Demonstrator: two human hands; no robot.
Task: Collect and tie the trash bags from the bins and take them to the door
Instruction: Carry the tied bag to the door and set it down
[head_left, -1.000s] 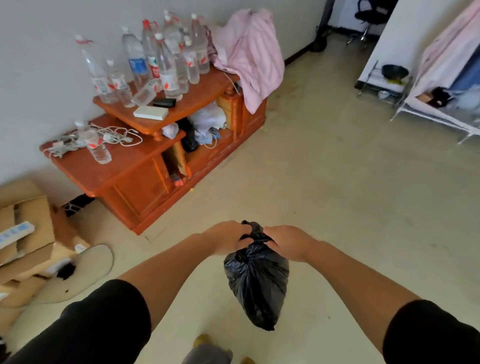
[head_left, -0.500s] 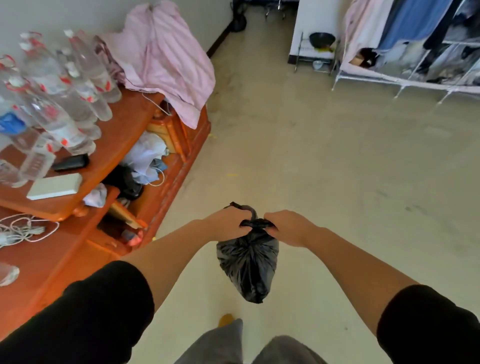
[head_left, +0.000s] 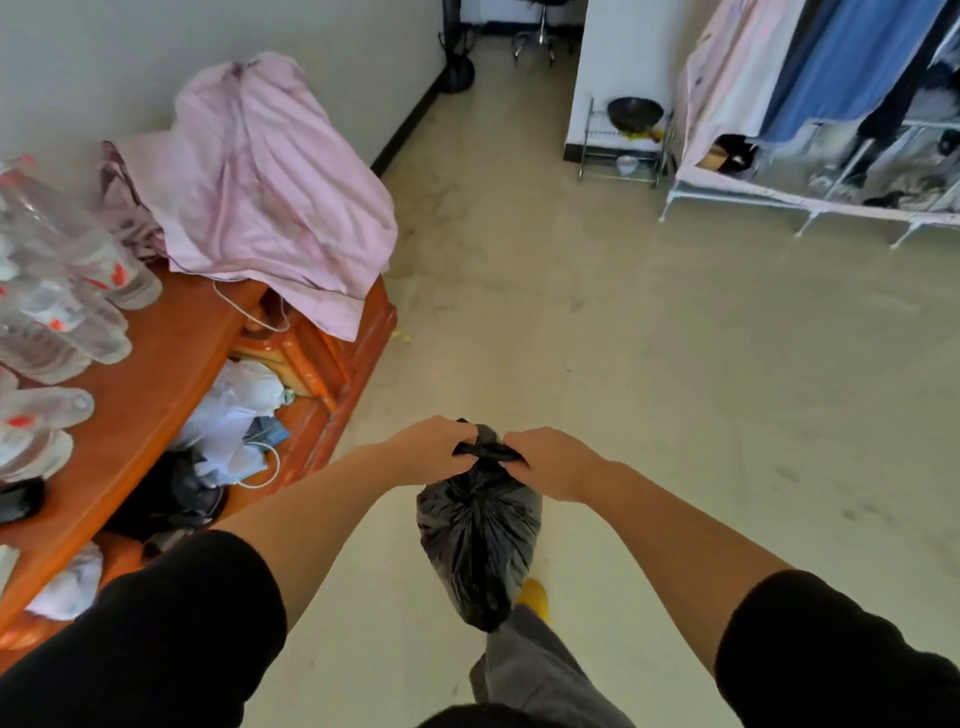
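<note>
Left hand (head_left: 434, 449) and right hand (head_left: 553, 462) pinch the gathered neck of a black trash bag (head_left: 480, 540) from opposite sides, each with fingers curled tight round a twisted end of plastic, knuckles nearly meeting over the bundle. The grip looks like that of someone cinching a knot: pulling the two ends apart would draw the mouth closed, though whether the knot is already finished cannot be told from this angle, as the fingers hide it. The bag hangs clear of the floor (head_left: 675, 389) in front of the person's legs, its long axis running straight down from the bunched neck at the top to the rounded, weighted bottom, which points at a yellow shoe (head_left: 535, 597) just beneath. Held out from the body, the load stays off the grey trousers (head_left: 540, 675). To the left stands a low orange wooden worktop (head_left: 171, 364) carrying clear plastic bottles (head_left: 57, 312) and a heap of pink cloth (head_left: 270, 208). A clothes rack (head_left: 857, 130) stands far right, and a passage opens at the far end of the room, likely the way toward the door.
</note>
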